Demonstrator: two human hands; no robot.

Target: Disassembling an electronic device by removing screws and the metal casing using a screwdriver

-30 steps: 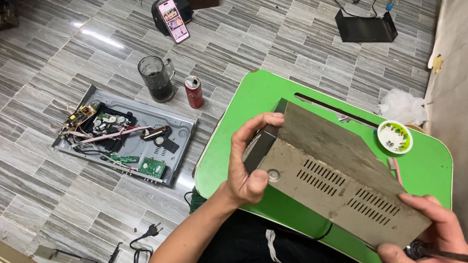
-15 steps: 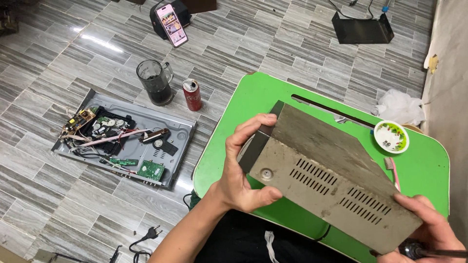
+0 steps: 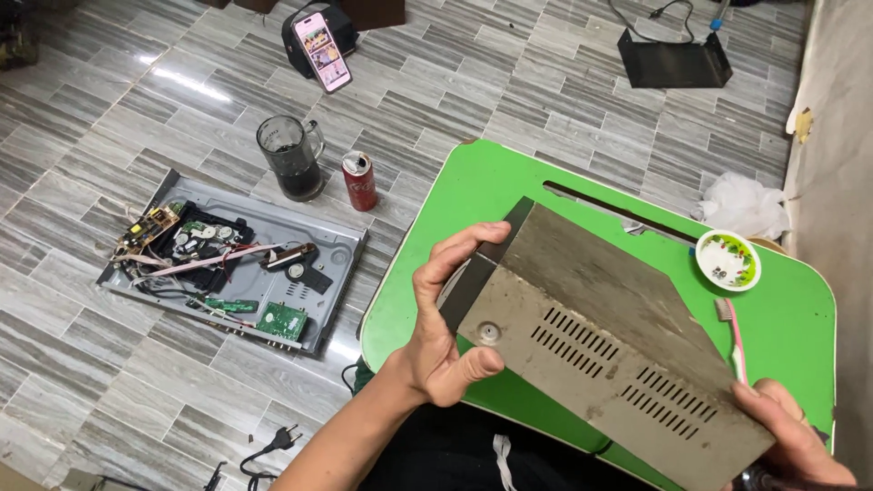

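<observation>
A dusty grey metal cover (image 3: 600,318) with rows of vent slots is tilted above the green table (image 3: 482,191). My left hand (image 3: 446,332) grips its left end, thumb under the front face and fingers curled over the dark edge. At the lower right corner my right hand (image 3: 791,436) holds the other end of the cover, and a dark tool tip shows under that hand. A pink toothbrush (image 3: 735,336) lies on the table just past the cover's right edge.
A small white dish (image 3: 727,259) and a crumpled white bag (image 3: 746,205) sit at the table's far right. On the tiled floor lie an opened player chassis with circuit boards (image 3: 236,264), a glass mug (image 3: 291,159), a red can (image 3: 360,180), a propped phone (image 3: 324,38), a black metal cover (image 3: 673,59).
The cover has shifted slightly to the right and tilted a little more in both hands. My left fingers have spread further over its top edge.
</observation>
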